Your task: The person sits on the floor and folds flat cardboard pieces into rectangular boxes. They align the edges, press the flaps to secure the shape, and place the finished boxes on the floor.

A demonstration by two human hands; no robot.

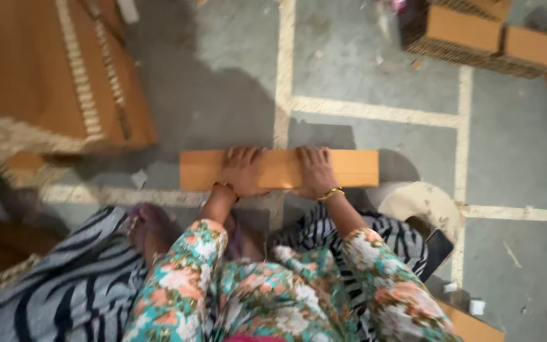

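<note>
Head | left hand [243, 171], right hand [316, 171] both flat, open-palmed on cardboard strip [359, 168] | floor [223, 95]

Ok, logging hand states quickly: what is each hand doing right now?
Left hand: open, fingers spread flat on the cardboard strip.
Right hand: open, pressing flat on the same strip.

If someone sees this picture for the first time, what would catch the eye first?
Probably the long orange cardboard strip lying flat on the grey floor at the centre, with the left hand and right hand pressed on it side by side. Next, the big cardboard stack at the upper left and the smaller cardboard bundles at the upper right.
</note>
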